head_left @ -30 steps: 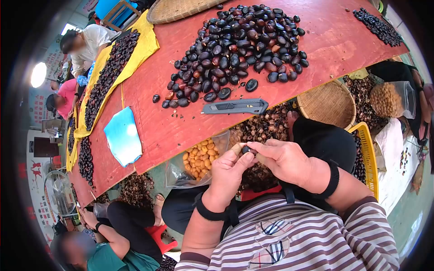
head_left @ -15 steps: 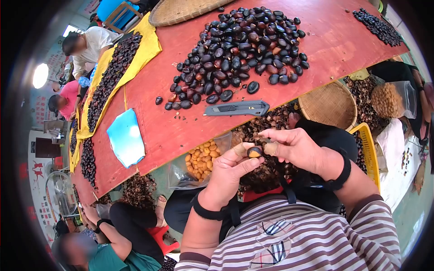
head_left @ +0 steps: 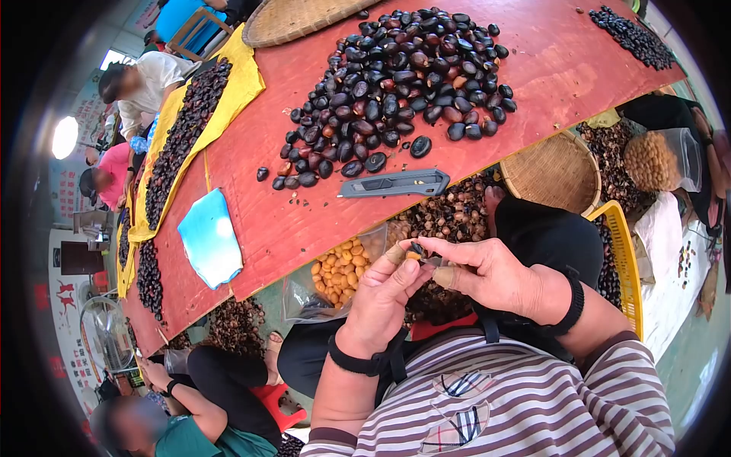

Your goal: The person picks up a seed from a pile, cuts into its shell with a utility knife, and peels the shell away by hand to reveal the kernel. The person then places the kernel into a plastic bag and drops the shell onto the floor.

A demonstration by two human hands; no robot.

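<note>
My left hand (head_left: 381,298) pinches a dark-shelled nut (head_left: 414,250) between thumb and fingers, above my lap. Part of its shell is off, and yellow-orange kernel shows. My right hand (head_left: 499,280) meets it from the other side, its index fingertip on the shell and its thumb bent below. Tan wrapping covers the right thumb tip. Below the hands lies a heap of brown shell pieces (head_left: 449,217). Left of them, a clear plastic bag holds peeled orange kernels (head_left: 335,273). A grey utility knife (head_left: 394,183) rests on the table edge.
A large pile of dark nuts (head_left: 403,84) sits on the red table (head_left: 282,107), beside a blue-white cloth or sheet (head_left: 212,238). A woven basket (head_left: 552,174) and a yellow crate (head_left: 626,266) stand to my right. Other people work at the left, one close by (head_left: 190,411).
The nut has turned and risen slightly in my left fingers, showing less kernel. My right index finger has moved left and down onto it. The head view has shifted slightly.
</note>
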